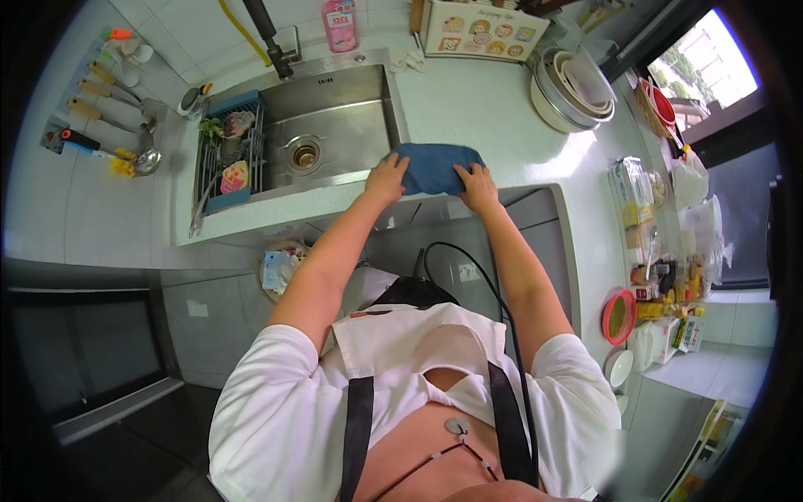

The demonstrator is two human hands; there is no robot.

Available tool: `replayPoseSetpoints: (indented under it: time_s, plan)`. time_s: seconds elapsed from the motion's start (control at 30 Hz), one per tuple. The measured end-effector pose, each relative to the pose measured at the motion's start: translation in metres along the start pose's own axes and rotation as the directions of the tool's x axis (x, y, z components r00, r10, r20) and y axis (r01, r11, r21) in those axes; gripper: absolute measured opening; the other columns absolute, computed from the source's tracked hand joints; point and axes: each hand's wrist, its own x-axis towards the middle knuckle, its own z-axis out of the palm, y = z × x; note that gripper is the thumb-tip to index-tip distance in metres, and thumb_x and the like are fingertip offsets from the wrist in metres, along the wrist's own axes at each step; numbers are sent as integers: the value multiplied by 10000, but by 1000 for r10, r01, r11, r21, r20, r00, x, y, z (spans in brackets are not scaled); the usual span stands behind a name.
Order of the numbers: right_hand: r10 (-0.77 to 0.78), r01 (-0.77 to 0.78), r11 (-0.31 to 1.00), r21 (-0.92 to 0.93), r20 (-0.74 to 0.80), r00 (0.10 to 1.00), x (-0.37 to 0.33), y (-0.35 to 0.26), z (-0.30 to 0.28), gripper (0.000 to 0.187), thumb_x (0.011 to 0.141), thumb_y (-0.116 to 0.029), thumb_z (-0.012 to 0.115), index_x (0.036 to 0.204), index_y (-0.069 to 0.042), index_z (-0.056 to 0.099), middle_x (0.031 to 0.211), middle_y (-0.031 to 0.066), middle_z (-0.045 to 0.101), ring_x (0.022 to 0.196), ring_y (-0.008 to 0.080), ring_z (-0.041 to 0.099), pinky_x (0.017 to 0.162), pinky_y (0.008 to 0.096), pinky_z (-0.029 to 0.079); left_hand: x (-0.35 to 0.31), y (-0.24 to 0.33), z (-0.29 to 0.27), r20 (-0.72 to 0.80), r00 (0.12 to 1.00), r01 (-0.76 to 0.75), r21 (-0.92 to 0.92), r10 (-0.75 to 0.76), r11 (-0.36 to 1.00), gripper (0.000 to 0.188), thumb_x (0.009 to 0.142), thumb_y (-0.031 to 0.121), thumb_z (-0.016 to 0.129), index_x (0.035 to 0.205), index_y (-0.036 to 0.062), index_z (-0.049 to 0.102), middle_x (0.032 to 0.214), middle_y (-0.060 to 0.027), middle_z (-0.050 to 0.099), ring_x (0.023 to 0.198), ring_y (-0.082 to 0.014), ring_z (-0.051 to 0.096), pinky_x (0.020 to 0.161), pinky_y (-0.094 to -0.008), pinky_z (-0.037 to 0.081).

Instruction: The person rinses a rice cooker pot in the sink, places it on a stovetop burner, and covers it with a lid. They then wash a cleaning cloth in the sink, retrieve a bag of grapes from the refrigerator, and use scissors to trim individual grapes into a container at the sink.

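Observation:
A blue cloth (435, 164) is stretched between my two hands at the front edge of the white counter (493, 100), just right of the sink (355, 125). My left hand (387, 178) grips its left end close to the sink's front right corner. At the other end, my right hand (478, 188) pinches the cloth with thumb and fingers. Both forearms reach forward from my body. The cloth lies partly over the counter and its lower edge comes to the counter's front edge.
A rack (259, 155) with a scrubber and greens spans the sink's left side, below the black faucet (280, 54). Stacked bowls (569, 92) stand at the back right, near a pink soap bottle (340, 25). A red-rimmed bowl (620, 317) and several jars line the right counter.

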Motion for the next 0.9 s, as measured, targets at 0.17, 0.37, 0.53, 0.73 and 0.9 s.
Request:
replayPoseSetpoints:
  time_s: [0.17, 0.37, 0.53, 0.73, 0.9]
  plan:
    - [-49, 77, 951, 299, -101, 994, 30, -19, -40, 264, 701, -52, 524, 933, -135, 619, 870, 91, 584, 815, 253, 565, 727, 329, 452, -3, -12, 5, -95, 992, -93, -44, 88, 995, 546, 624, 136, 682, 1117, 88, 451, 1077, -140, 491, 986, -323, 470, 813, -400, 420]
    - [-159, 278, 740, 613, -242, 957, 72, -62, -105, 271, 689, -1, 498, 925, -76, 608, 864, 91, 588, 802, 215, 564, 711, 277, 435, -12, -45, -62, -217, 976, -85, -343, 9, 936, 292, 660, 87, 612, 932, 48, 516, 783, -101, 565, 801, -237, 524, 671, -324, 424]
    - [-213, 352, 601, 718, -280, 936, 109, -116, -147, 235, 685, 45, 487, 868, -35, 611, 843, 48, 587, 782, 133, 538, 712, 232, 416, -36, -92, -165, -231, 930, -104, -912, -286, 398, 205, 668, 49, 623, 852, 53, 533, 788, -40, 525, 775, -123, 507, 694, -239, 401]
    - [-251, 805, 503, 315, -838, 485, 172, -225, -224, 210, 653, 59, 482, 817, -14, 591, 854, 105, 582, 849, 228, 549, 761, 298, 421, -34, -104, -344, -872, 483, -328, -265, -80, 907, 173, 668, 21, 602, 832, 31, 546, 801, -59, 513, 769, -181, 502, 726, -267, 396]
    - [-214, 836, 536, 115, -939, 267, 234, -295, -288, 226, 666, 42, 499, 857, -35, 590, 889, 110, 571, 844, 250, 548, 740, 299, 435, 9, -127, -432, -987, 123, -281, 65, 103, 958, 169, 678, 7, 590, 841, 32, 557, 831, -96, 530, 776, -246, 518, 692, -303, 419]
